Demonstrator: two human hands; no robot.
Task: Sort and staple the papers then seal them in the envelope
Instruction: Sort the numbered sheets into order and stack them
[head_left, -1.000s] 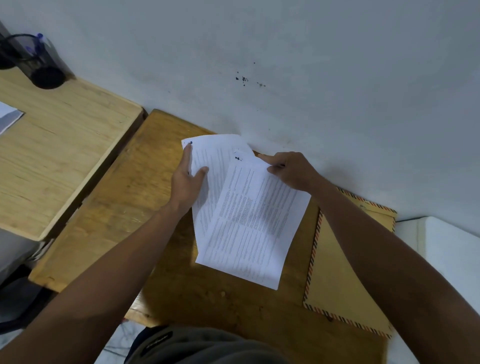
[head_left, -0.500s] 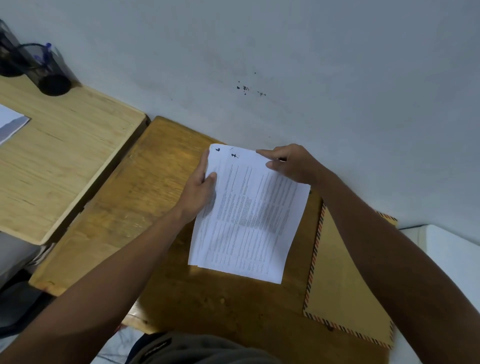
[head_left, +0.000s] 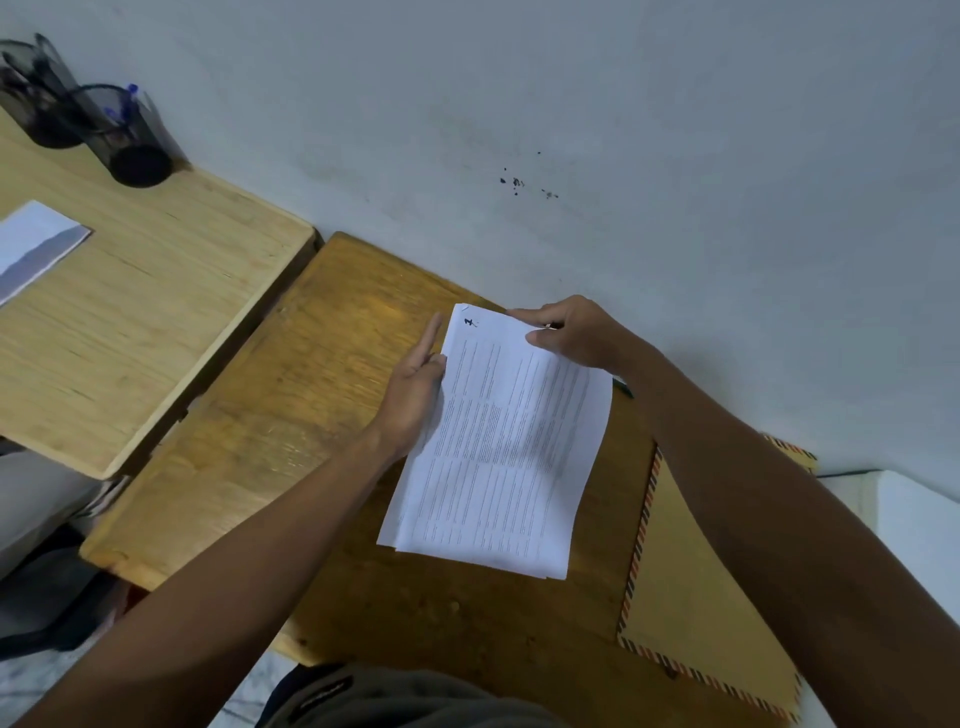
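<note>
Papers (head_left: 498, 447), handwritten "1" at 12 o'clock corner; left hand (head_left: 415, 395) flat against edge, right hand (head_left: 571, 332) pinching top; envelope (head_left: 691, 597) at 3 o'clock on surface (head_left: 291, 415).

On the desk (head_left: 291, 415), the left hand (head_left: 415, 395) presses the papers' (head_left: 498, 447) left edge; the right hand (head_left: 571, 335) pinches their top, perhaps. The envelope (head_left: 691, 613) lies right of the papers.
</note>
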